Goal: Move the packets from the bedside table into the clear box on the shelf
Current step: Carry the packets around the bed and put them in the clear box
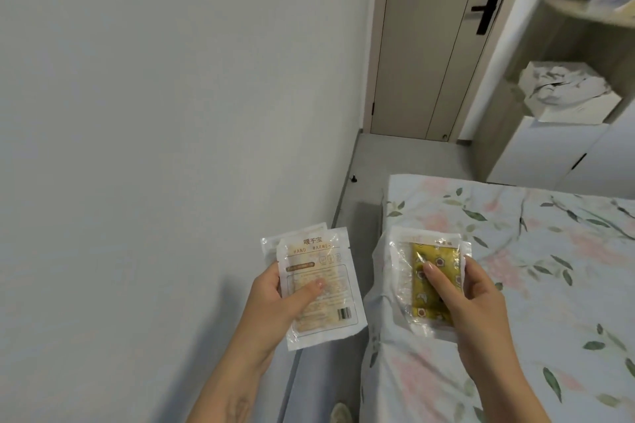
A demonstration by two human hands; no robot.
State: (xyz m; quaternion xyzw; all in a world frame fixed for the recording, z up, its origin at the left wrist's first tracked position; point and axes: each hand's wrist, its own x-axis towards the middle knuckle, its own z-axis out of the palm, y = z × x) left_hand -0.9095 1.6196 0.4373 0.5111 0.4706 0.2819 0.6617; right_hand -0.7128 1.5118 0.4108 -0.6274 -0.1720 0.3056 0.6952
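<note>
Your left hand [275, 299] grips white hand-warmer packets [319, 285], thumb pressed on the front one, fingers curled behind. Your right hand [477, 302] pinches clear packets with a yellow one [434, 282] in front, thumb on top, above the flowered bed [549, 251]. Beyond your fingers, a shelf [584, 14] stands beside the door [433, 38].

white packet [318, 285] in the left hand [275, 302] reads "HAND WARMER" under three Chinese characters, barcode bottom corner, fine print too blurry
</note>
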